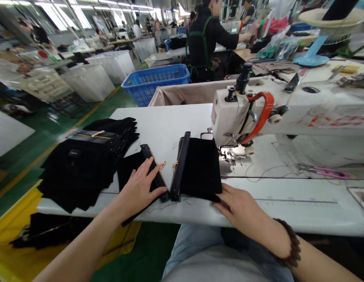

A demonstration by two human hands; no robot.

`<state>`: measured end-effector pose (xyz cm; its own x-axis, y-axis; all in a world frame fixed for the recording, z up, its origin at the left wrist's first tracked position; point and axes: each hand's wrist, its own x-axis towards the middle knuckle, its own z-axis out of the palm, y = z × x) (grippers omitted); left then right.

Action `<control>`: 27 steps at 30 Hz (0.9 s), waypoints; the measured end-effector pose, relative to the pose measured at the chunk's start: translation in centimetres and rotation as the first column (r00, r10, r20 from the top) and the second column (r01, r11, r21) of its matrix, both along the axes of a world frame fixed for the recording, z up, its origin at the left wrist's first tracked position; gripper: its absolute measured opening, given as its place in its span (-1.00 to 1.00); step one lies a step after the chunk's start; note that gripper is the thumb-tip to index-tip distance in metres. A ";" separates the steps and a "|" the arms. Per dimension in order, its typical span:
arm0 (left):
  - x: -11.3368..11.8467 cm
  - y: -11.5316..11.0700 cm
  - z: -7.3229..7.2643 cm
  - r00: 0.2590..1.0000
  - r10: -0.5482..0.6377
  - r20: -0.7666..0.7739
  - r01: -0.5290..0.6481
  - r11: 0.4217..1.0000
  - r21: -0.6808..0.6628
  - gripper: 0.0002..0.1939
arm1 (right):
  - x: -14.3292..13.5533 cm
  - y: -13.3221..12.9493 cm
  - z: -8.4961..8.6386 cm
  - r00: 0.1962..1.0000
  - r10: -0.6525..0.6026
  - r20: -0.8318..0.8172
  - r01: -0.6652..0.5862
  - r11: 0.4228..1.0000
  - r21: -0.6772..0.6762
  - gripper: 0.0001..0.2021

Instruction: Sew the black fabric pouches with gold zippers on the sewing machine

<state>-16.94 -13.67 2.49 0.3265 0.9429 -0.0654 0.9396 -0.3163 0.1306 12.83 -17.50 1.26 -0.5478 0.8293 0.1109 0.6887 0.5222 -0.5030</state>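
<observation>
My left hand [142, 182] lies with its fingers spread over a black fabric panel [130, 164] that has a dark edge strip and a gold zipper with a pull. A second black fabric panel [201, 168] sits right of it, its dark strip and zipper facing the first. My right hand [239, 203] pinches this panel's lower right corner between thumb and fingers. The panel's right edge is close to the presser foot [233, 152] of a white sewing machine [229, 113]. Both panels rest on the white machine table [170, 117].
A stack of black zippered fabric pieces [82, 164] stands at the table's left. Below it is a yellow bin [123, 239] with more black pieces. Pink-handled snips [331, 172] lie on the right. Behind the table are a blue basket [158, 76] and a person in a dark apron [204, 43].
</observation>
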 end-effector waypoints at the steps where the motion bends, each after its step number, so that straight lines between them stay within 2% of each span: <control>1: -0.6 0.1 -0.1 1.000 -0.022 0.007 0.022 0.998 -0.064 -0.37 | -0.1 -0.6 0.2 0.999 0.043 0.006 -0.043 0.999 0.003 -0.80; 3: -1.4 0.6 0.1 0.992 -0.114 0.047 0.120 0.981 -0.153 -0.41 | -0.2 -1.3 0.6 0.995 0.098 0.034 -0.099 0.995 0.016 -0.83; 5: -1.1 1.5 0.6 0.982 -0.162 0.097 0.174 0.976 -0.130 -0.47 | 0.0 -1.2 0.7 0.993 0.102 0.060 -0.105 0.993 0.052 -0.93; 6: -0.6 1.9 0.9 0.980 -0.152 0.125 0.164 0.982 -0.089 -0.50 | 0.1 -0.9 0.6 0.993 0.091 0.070 -0.096 0.993 0.074 -0.95; 8: 0.9 2.6 1.4 0.976 -0.084 0.201 0.091 0.996 -0.025 -0.52 | 0.4 0.0 0.3 0.993 0.079 0.093 -0.089 0.990 0.109 -0.83; 11: 3.4 3.0 1.4 0.964 -0.012 0.266 0.028 0.998 -0.057 -0.43 | 0.4 1.2 0.1 0.989 0.098 0.114 -0.110 0.988 0.111 -0.59; 14: 4.5 2.6 0.6 0.956 -0.043 0.290 0.062 0.997 -0.055 -0.39 | 0.0 2.3 0.5 0.986 0.111 0.123 -0.120 0.991 0.067 -0.71; 16: 4.4 2.1 0.1 0.949 -0.058 0.311 0.079 0.995 -0.057 -0.44 | -0.1 3.4 0.7 0.983 0.107 0.151 -0.120 0.989 0.085 -0.79; 19: 3.7 1.4 -0.2 0.944 -0.062 0.325 0.089 0.994 -0.069 -0.51 | -0.2 5.4 0.4 0.975 0.049 0.217 -0.087 0.981 0.172 -0.73; 22: 3.2 1.0 -0.1 0.931 -0.082 0.356 0.115 0.991 -0.073 -0.50 | -0.3 7.0 -0.1 0.955 -0.002 0.296 -0.060 0.977 0.203 -0.70; 27: 2.8 0.9 0.0 0.915 -0.118 0.385 0.158 0.985 -0.074 -0.52 | -0.9 7.8 -0.2 0.940 -0.071 0.334 -0.008 0.974 0.228 -0.66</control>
<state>-14.19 -12.81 2.46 0.4719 0.8816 -0.0047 0.7618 -0.4051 0.5055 11.95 -9.69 1.07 -0.5590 0.8221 0.1080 0.8150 0.5688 -0.1108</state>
